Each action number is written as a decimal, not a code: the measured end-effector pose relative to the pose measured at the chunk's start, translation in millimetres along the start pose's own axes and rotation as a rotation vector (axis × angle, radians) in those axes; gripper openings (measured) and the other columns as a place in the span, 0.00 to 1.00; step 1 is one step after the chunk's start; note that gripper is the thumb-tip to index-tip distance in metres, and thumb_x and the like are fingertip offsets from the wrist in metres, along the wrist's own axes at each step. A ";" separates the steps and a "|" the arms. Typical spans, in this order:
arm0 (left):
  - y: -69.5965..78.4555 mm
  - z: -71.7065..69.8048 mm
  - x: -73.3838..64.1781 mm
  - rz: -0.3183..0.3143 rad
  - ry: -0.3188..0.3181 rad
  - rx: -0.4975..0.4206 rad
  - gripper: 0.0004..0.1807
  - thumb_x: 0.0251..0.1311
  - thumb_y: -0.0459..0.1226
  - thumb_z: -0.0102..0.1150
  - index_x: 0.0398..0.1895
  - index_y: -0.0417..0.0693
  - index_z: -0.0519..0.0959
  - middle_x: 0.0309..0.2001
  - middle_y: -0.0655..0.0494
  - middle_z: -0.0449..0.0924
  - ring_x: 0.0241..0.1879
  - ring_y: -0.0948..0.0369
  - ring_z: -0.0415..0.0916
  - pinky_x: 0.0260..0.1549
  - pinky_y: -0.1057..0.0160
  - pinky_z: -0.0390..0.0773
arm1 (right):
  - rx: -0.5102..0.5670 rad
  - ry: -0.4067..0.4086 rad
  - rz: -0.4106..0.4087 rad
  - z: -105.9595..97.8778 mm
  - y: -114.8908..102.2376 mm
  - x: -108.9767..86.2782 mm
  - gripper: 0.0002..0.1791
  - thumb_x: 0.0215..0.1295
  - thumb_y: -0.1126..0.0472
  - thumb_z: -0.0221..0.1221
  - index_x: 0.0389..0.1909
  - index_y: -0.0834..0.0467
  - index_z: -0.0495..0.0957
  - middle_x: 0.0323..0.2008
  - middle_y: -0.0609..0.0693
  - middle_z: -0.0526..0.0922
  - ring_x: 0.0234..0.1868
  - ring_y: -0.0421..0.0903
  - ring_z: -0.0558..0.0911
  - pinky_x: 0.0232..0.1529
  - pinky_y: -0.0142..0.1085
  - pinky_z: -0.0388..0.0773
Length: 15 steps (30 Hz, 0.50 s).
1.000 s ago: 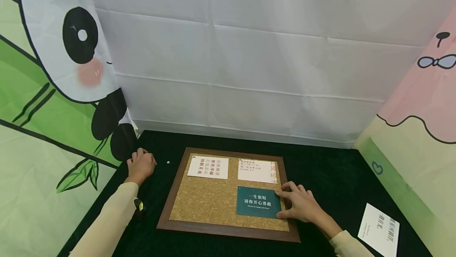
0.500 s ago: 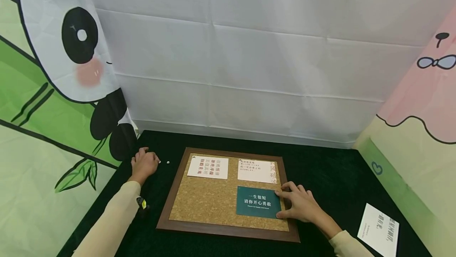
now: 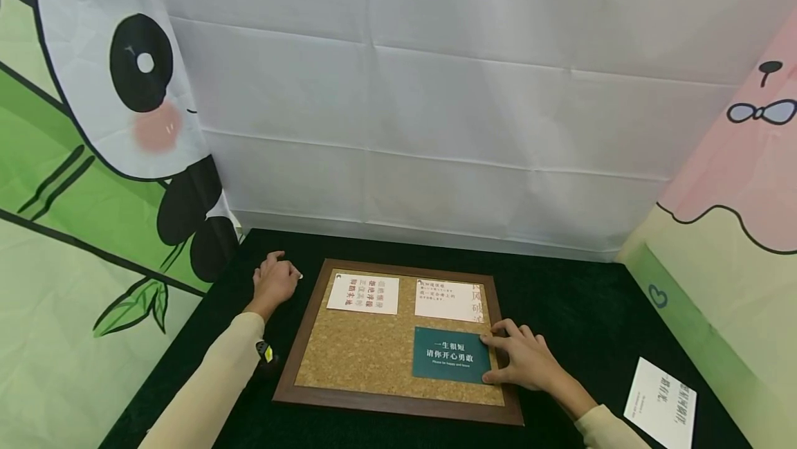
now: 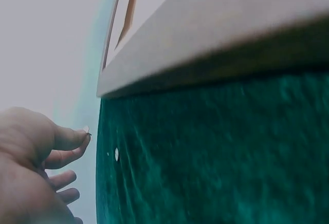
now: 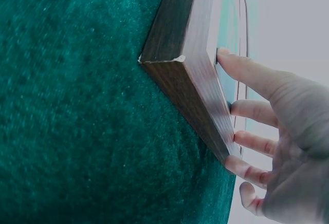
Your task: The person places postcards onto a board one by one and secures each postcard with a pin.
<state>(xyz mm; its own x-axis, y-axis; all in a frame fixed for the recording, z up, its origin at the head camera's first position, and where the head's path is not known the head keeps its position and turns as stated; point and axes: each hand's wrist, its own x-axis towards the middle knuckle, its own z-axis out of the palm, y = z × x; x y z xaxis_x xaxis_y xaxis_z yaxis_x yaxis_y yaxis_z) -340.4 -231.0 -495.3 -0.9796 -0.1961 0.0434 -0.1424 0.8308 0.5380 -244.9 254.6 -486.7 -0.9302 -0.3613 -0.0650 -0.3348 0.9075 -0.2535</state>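
My left hand hovers left of the framed corkboard, pinching a small white thumbtack between thumb and index finger. A second white tack lies on the green cloth near it. On the board's lower right sits a teal card with white lettering. My right hand reaches over the frame's right side, thumb and index fingertip pressing near that card's two right corners with the fingers spread. Two white cards, the left one and the right one, sit along the board's upper half.
Dark green cloth covers the table. A loose white card with printed text lies at the far right. A pale curtain closes off the back, with cartoon-printed sheets at both sides. The board's wooden frame stands raised above the cloth.
My left hand has moved right, toward the board, and now hides the spot where a tack lay on the cloth. The right hand and teal card have stayed put.
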 end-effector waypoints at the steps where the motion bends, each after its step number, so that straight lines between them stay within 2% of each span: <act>1: 2.7 1.0 0.2 0.000 0.002 -0.005 0.12 0.68 0.33 0.49 0.33 0.34 0.81 0.72 0.35 0.50 0.71 0.36 0.46 0.68 0.31 0.39 | -0.001 0.001 -0.001 0.0 0.0 0.0 0.38 0.42 0.36 0.73 0.58 0.45 0.80 0.60 0.50 0.72 0.44 0.46 0.67 0.37 0.41 0.59; 7: 17.2 8.1 -1.0 0.015 -0.008 -0.004 0.13 0.69 0.33 0.49 0.30 0.36 0.81 0.73 0.36 0.50 0.71 0.38 0.47 0.68 0.31 0.39 | -0.006 -0.003 -0.002 0.7 0.3 0.6 0.38 0.43 0.36 0.72 0.58 0.45 0.80 0.60 0.50 0.71 0.44 0.46 0.67 0.37 0.41 0.59; 15: 39.8 17.4 -7.8 0.081 -0.024 -0.023 0.14 0.70 0.35 0.50 0.26 0.39 0.79 0.73 0.39 0.52 0.71 0.39 0.50 0.68 0.31 0.42 | -0.002 0.004 -0.005 0.6 -0.1 -0.1 0.39 0.42 0.36 0.73 0.58 0.46 0.80 0.60 0.50 0.72 0.44 0.46 0.67 0.37 0.40 0.58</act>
<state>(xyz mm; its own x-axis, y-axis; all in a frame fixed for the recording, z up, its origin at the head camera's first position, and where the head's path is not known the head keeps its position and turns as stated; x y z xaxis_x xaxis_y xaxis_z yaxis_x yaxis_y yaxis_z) -340.9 -187.3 -488.9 -0.9910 -0.1156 0.0673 -0.0595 0.8314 0.5524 -244.7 254.4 -487.2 -0.9290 -0.3651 -0.0603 -0.3398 0.9061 -0.2518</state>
